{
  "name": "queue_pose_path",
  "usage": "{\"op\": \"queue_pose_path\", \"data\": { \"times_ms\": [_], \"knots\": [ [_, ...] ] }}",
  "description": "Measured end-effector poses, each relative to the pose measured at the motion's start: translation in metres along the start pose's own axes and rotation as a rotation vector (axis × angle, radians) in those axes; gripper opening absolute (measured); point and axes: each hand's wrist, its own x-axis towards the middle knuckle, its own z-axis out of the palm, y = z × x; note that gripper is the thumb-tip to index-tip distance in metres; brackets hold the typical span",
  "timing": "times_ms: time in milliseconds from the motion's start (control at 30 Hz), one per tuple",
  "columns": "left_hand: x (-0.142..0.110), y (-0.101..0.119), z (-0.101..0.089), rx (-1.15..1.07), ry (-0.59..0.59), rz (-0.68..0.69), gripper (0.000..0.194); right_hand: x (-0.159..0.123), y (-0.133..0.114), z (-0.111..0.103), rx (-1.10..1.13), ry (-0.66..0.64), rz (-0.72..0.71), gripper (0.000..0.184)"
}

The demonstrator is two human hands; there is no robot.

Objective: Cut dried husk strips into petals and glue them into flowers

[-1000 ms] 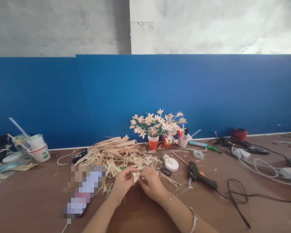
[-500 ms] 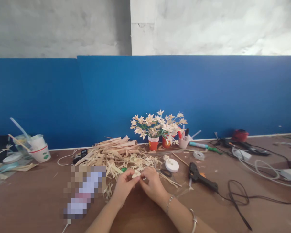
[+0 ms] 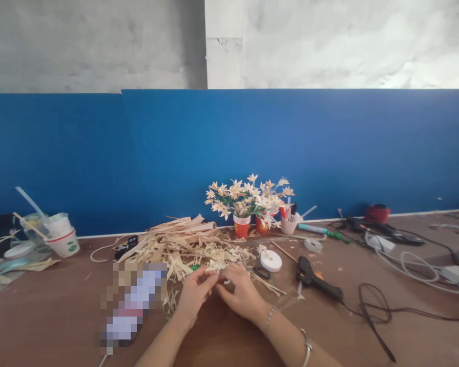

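Observation:
My left hand (image 3: 197,294) is closed in a pinch, its thumb and forefinger tips almost touching those of my right hand (image 3: 241,294). The pale husk piece seen between the fingers a moment ago is now mostly hidden by them. My right hand's fingers are also bent together at that same spot, the thumb low. Just beyond both hands spreads a heap of dry husk strips (image 3: 183,242), tan and cream. A green item (image 3: 195,267) lies at its near edge. Dark-handled scissors (image 3: 262,273) rest by a white round spool (image 3: 271,260) to the right of my right hand.
Pale husk flowers (image 3: 248,193) stand in red paper cups (image 3: 241,227) by the blue partition (image 3: 168,153). At right lie a black glue gun (image 3: 315,282), a tape roll (image 3: 313,245) and cables (image 3: 378,311). A pixelated phone-like item (image 3: 133,303) and white cup (image 3: 64,244) are at left.
My fingertips have drawn closer over the pale husk piece, which showed clearly between them before and is now mostly covered. The things on the table have stayed put.

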Motion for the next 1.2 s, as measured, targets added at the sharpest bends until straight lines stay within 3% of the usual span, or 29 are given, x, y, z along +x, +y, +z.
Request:
{"op": "queue_pose_path", "data": {
  "times_ms": [133, 300, 400, 467, 633, 833, 1067, 1200],
  "knots": [
    [0.002, 0.001, -0.001, -0.049, -0.017, -0.016, 0.031, 0.013, 0.001, -0.030, -0.096, -0.057, 0.021, 0.012],
    [0.001, 0.004, 0.002, -0.103, -0.056, -0.032, 0.032, 0.019, 0.036, -0.111, -0.355, -0.124, 0.552, 0.021],
    [-0.001, 0.005, 0.004, -0.111, -0.063, -0.047, 0.032, -0.003, 0.061, -0.158, -0.636, -0.263, 0.895, 0.022],
    [-0.002, 0.005, 0.005, -0.112, -0.078, -0.048, 0.032, -0.023, 0.072, -0.174, -0.703, -0.282, 0.985, 0.023],
    [-0.004, 0.004, 0.006, -0.082, -0.104, -0.061, 0.031, -0.058, 0.083, -0.165, -0.773, -0.303, 1.020, 0.033],
    [-0.006, 0.005, 0.006, -0.103, -0.100, -0.067, 0.028, -0.066, 0.093, -0.151, -0.767, -0.264, 1.004, 0.037],
    [-0.004, 0.005, 0.006, -0.132, -0.104, -0.065, 0.029, -0.069, 0.103, -0.159, -0.716, -0.055, 1.030, 0.038],
    [-0.004, 0.005, 0.007, -0.144, -0.105, -0.068, 0.029, -0.061, 0.096, -0.157, -0.538, 0.119, 0.868, 0.028]
  ]
}}
